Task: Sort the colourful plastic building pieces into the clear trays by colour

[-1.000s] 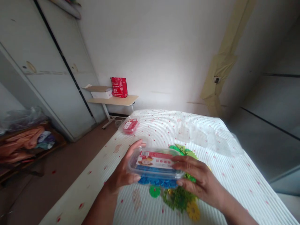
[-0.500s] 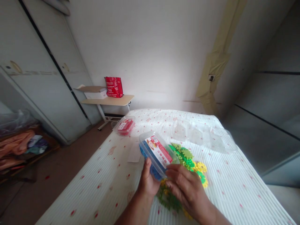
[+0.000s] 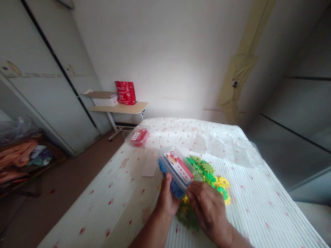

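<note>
A clear plastic box [image 3: 178, 168] with blue pieces inside and a red-and-white label on its lid is held tilted above the bed-like surface. My left hand [image 3: 169, 196] grips it from below and the left, thumb along its side. At its near right corner my right hand [image 3: 207, 206] is closed, fingers pinching the rim of the lid. Beneath and behind the box lies a heap of green and yellow snowflake-shaped plastic pieces [image 3: 204, 168], partly hidden by my hands.
Another clear box with red pieces [image 3: 139, 136] stands at the far left edge. Several empty clear containers [image 3: 222, 148] lie at the far right. A pale slip of paper [image 3: 149, 164] is left of the held box. Behind stands a side table [image 3: 131, 107] with a red bag [image 3: 125, 93].
The box with blue pieces and both hands have shifted slightly right in view. My right fingers have curled in tighter at the box's corner.
</note>
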Motion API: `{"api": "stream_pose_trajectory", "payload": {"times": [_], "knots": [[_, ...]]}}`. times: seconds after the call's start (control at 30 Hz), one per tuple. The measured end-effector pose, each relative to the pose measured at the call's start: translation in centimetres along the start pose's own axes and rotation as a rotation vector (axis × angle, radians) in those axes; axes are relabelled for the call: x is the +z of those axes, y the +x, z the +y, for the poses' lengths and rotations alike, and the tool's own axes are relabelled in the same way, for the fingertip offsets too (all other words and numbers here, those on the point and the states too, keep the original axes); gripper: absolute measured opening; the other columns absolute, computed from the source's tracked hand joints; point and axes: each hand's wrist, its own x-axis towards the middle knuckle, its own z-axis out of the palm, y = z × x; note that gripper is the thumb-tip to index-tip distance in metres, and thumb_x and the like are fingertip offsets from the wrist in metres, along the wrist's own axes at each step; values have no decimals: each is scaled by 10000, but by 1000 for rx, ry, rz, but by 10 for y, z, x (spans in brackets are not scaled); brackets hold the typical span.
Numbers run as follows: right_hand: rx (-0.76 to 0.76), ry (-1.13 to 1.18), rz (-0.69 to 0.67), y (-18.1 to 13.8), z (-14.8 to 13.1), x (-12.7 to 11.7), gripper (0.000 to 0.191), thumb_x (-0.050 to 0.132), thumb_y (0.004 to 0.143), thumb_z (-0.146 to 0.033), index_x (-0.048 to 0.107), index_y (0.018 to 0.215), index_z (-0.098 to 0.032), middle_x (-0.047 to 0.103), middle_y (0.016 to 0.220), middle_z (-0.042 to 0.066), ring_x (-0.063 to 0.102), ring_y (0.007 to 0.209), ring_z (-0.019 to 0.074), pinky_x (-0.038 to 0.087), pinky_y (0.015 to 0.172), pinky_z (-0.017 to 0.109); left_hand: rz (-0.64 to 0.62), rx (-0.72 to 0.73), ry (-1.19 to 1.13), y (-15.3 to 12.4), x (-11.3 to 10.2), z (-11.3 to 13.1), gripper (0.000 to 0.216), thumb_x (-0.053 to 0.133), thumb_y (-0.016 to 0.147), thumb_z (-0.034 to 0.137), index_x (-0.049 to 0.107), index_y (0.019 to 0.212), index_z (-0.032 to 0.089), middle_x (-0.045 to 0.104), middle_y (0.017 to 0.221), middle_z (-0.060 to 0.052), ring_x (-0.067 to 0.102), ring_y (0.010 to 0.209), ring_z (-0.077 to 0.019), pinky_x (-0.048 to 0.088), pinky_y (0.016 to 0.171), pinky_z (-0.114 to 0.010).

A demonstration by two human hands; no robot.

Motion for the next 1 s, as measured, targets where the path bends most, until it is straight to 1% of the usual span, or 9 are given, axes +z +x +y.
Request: {"api": "stream_pose_trajectory", "payload": {"times": [0.1, 0.23, 0.4, 0.53, 0.63, 0.8, 0.9, 0.97, 1.0], "knots": [[42, 27, 7, -1, 0, 2, 128, 488, 854, -106, 549, 925, -194, 644, 799, 51, 621, 707, 137, 498, 624, 244, -10, 44, -6, -1, 3, -1, 625, 716, 648, 511, 576, 1175, 207, 699, 962, -56, 642, 928, -242, 483, 859, -364], [66, 70, 5, -2, 0, 3, 126, 485, 856, -99, 538, 920, -194, 623, 792, 42, 610, 723, 133, 492, 636, 240, -8, 57, -8, -1, 4, -1, 691, 726, 648, 496, 508, 1255, 247, 682, 1037, -43, 627, 971, -233, 469, 888, -357], [142, 133, 53, 0, -1, 5, 117, 473, 864, -109, 541, 878, -204, 597, 738, 23, 583, 677, 130, 476, 605, 239, 6, 60, -10, -2, 4, -2, 689, 702, 689, 477, 462, 1298, 260, 653, 1123, -62, 585, 1077, -246, 452, 917, -361], [234, 187, 87, 1, -2, 6, 129, 471, 877, -152, 545, 785, -202, 575, 683, 11, 564, 636, 128, 458, 573, 235, 3, 64, -20, -3, 6, -3, 739, 709, 683, 479, 420, 1328, 262, 619, 1193, -74, 548, 1135, -260, 433, 943, -373], [271, 205, 94, 1, -1, 6, 138, 477, 882, -180, 554, 770, -199, 576, 677, 10, 557, 629, 126, 453, 573, 233, -4, 89, -13, -3, 7, -3, 766, 712, 682, 476, 393, 1344, 262, 598, 1226, -83, 519, 1172, -266, 424, 951, -375], [346, 218, 108, 1, 0, 6, 142, 495, 879, -195, 546, 747, -196, 567, 668, -3, 545, 614, 112, 443, 563, 215, -1, 110, -16, -4, 7, -7, 716, 684, 712, 482, 403, 1333, 262, 601, 1218, -81, 520, 1165, -264, 428, 945, -373], [398, 168, 163, 3, 1, 3, 131, 496, 880, -197, 543, 757, -198, 550, 644, -18, 529, 565, 100, 431, 524, 202, 16, 134, 4, -6, 8, -10, 685, 687, 719, 457, 413, 1321, 277, 626, 1171, -68, 555, 1114, -259, 443, 925, -379], [380, 96, 194, 4, 3, 2, 115, 496, 877, -185, 542, 773, -200, 552, 649, -18, 536, 563, 100, 434, 521, 201, 27, 137, 6, -6, 8, -11, 669, 693, 718, 442, 424, 1311, 287, 648, 1124, -56, 574, 1081, -252, 454, 910, -380], [339, 60, 189, 4, 4, 3, 98, 499, 873, -174, 544, 790, -201, 564, 667, -13, 550, 583, 104, 442, 536, 204, 30, 125, -5, -5, 8, -11, 662, 694, 714, 449, 436, 1301, 284, 657, 1102, -52, 576, 1077, -251, 457, 906, -378]]}}
